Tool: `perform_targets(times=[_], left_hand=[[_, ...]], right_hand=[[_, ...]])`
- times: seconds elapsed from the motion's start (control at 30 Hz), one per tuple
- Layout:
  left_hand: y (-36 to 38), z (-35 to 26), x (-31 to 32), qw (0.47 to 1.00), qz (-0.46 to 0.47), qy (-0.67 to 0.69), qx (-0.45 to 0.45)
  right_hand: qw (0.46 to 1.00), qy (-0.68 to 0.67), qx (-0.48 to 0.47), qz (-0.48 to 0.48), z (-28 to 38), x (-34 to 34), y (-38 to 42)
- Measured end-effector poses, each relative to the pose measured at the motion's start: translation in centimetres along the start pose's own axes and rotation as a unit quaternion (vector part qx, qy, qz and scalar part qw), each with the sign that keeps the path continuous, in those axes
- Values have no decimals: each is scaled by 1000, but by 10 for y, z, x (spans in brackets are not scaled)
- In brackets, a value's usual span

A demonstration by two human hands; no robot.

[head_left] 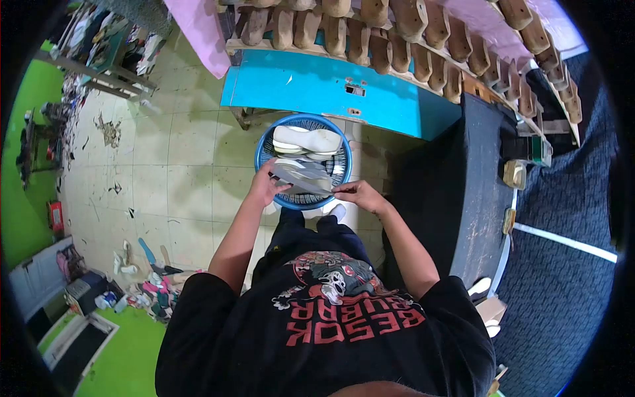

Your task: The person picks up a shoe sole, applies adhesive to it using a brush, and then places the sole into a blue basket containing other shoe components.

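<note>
Fingers [281, 187] of both hands hold a grey shoe sole [297, 178] over a blue basket

The left hand [264, 186] has the sole by its left end, thumb and fingers closed narrowly about the edge. The right hand [360, 194] pinches the opposite end between thumb and fingertips. The sole lies slantwise between the two hands, its right end nearer the person's body, above the near half of the round blue basket [260, 149]. Whether more than one piece is in the grip cannot be told; paler layers show just behind and beneath it.

Inside the basket, on the far side, lies a stack of pale soles [308, 140], near the held one and apart from the fingers. The rim rings these pieces, and the held sole hides part of the basket's inside.

The person's dark trousers [291, 225] and one pale foot [338, 212] come close to the near rim. Beyond the far rim is a turquoise board [297, 79] with a cut-out in it, and above that hang rows of wooden shoe lasts [360, 40]. To the right, well apart from the right hand, stands a black-covered table [430, 182]. To the left spreads a tiled floor [188, 139] with dark scraps [109, 130] on it.
</note>
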State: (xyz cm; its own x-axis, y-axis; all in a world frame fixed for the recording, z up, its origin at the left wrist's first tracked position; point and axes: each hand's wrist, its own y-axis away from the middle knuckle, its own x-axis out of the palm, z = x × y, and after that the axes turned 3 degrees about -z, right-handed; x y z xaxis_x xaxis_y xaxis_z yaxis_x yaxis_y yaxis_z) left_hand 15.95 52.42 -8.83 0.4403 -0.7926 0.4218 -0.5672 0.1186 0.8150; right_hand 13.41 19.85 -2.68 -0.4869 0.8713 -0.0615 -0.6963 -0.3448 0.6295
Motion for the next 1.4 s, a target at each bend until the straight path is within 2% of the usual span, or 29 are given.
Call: perform_targets(times=[0.1,0.13,0.17,0.23,0.3,0.43,0.47,0.63,0.7,0.73,0.8,0.83,0.9,0.93,0.97,1.03,1.1,1.17,1.27,1.33,1.4], left_hand=[[-16,-24,-8,997,22,-62,-36],[-22,-30,-10,997,22,-67,-39],[-29,-36,-11,995,8,-95,-31],[-51,-39,-15,992,-4,-121,-25],[-77,-41,-21,984,-2,-177,18],[-83,-58,4,975,-3,-221,38],[-84,-60,11,966,-12,-252,62],[-110,-59,21,946,-22,-300,121],[-127,-55,16,913,-7,-359,196],[-134,-53,13,913,-8,-357,196],[-139,-55,13,834,-55,-501,224],[-136,-56,16,833,-53,-503,225],[-121,-54,22,711,-106,-639,272],[-120,-47,24,678,-133,-655,306],[-119,-42,26,675,-132,-655,315],[-112,-40,31,590,-84,-731,333],[-113,-34,32,536,-56,-775,328],[-108,-31,34,495,-45,-807,320],[-116,-15,24,457,-53,-816,351],[-112,-16,30,453,-54,-826,332],[-107,-19,35,459,-46,-839,287]], right_hand=[[999,23,-22,19,8,10,-17],[983,155,-98,-6,14,11,-23],[942,285,-172,-30,21,11,-29],[937,303,-172,-23,12,3,-54],[887,410,-211,-28,12,-6,-73],[868,451,-205,-37,12,-36,-116],[878,450,-161,-29,17,-40,-124],[857,487,-155,-64,0,-46,-159],[823,514,-216,-108,-8,-45,-168],[823,515,-216,-106,-13,-46,-171],[837,507,-180,-100,-17,-44,-172],[837,506,-180,-103,-16,-43,-169],[824,522,-188,-117,-11,-39,-160],[806,538,-207,-134,-14,-36,-160],[803,539,-210,-142,-17,-35,-159],[785,560,-221,-147,-14,-28,-154],[770,586,-200,-150,-28,-20,-159],[787,567,-192,-149,-27,-13,-152],[788,547,-197,-202,-38,-2,-157],[808,535,-149,-199,-30,7,-154],[810,526,-149,-211,-27,10,-155]])
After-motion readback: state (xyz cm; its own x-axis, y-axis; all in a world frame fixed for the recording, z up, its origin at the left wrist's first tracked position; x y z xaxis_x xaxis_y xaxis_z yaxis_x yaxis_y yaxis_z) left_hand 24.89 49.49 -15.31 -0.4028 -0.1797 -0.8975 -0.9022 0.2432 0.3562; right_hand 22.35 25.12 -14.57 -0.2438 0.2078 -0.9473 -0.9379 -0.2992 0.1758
